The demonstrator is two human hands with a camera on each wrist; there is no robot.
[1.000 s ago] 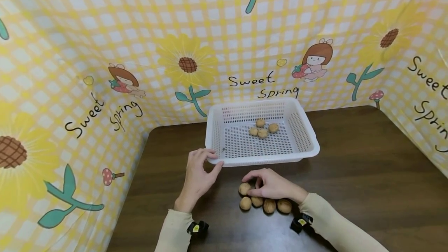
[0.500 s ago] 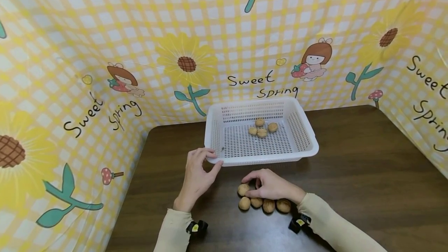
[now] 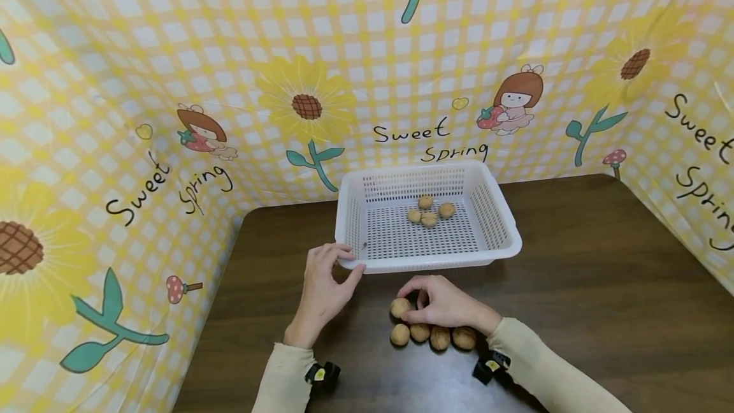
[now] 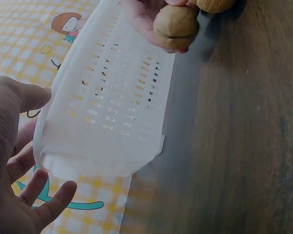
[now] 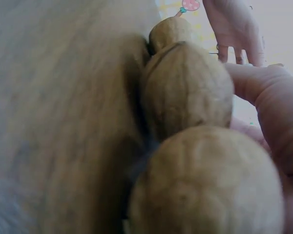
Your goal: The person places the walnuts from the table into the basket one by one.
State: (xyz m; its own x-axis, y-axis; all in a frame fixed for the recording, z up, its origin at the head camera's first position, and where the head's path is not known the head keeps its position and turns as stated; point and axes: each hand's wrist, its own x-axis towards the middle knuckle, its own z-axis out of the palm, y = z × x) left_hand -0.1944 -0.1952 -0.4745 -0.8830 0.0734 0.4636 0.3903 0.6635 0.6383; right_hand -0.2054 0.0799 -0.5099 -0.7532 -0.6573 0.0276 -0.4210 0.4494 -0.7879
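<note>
My left hand (image 3: 323, 289) holds the near left corner of a white plastic basket (image 3: 430, 264), its thumb and fingers on either side of the rim. In the left wrist view, the thumb touches the rim of the basket (image 4: 107, 97) and some fingers are spread below it. My right hand (image 3: 450, 303) pinches a walnut (image 3: 399, 308) between thumb and fingers, just in front of the basket. More walnuts (image 3: 439, 338) lie in a row below that hand. Large in the right wrist view, walnuts (image 5: 205, 185) partly cover the right hand (image 5: 283, 112).
Several walnuts (image 3: 429, 218) sit together inside the basket on its slotted floor. Everything stands on a dark wooden table (image 3: 573, 260). A yellow checked cloth (image 3: 229, 30) with printed flowers hangs behind and along both sides.
Both hands stay in place, the left at the basket corner and the right at the walnut. Apart from a slight shift of the whole view, nothing moves.
</note>
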